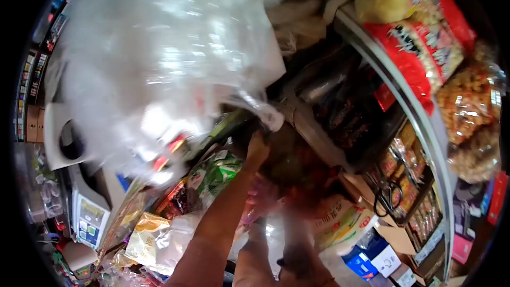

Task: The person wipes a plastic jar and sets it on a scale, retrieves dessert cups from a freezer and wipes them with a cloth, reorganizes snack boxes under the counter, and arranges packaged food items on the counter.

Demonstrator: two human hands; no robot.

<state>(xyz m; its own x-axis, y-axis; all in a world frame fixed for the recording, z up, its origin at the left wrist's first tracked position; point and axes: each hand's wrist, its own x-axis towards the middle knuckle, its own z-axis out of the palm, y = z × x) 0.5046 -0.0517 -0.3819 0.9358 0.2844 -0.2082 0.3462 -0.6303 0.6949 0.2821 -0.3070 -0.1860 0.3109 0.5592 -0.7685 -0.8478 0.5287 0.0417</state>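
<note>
My left hand (258, 150) reaches forward with curled fingers, just under the twisted lower end (272, 119) of a large bundle of clear plastic bags (175, 48). What the fingers hold is hidden. My right hand (307, 194) is a smeared shape lower down, over a dark reddish-green mass I cannot make out. Beside it shows a pinkish blurred patch (260, 196), possibly another hand, above a second bare limb (255, 258); whose it is I cannot tell. Green packets (220, 167) lie left of my left hand. A pale printed bag (340, 220) is right of my right hand.
A curved metal rail (409, 93) runs down the right, with red snack bags (419, 48) beyond it. Black scissors (389, 199) lie by boxed goods. A white scale-like machine (90, 218) stands left, and a gold-white packet (149, 239) lies near it.
</note>
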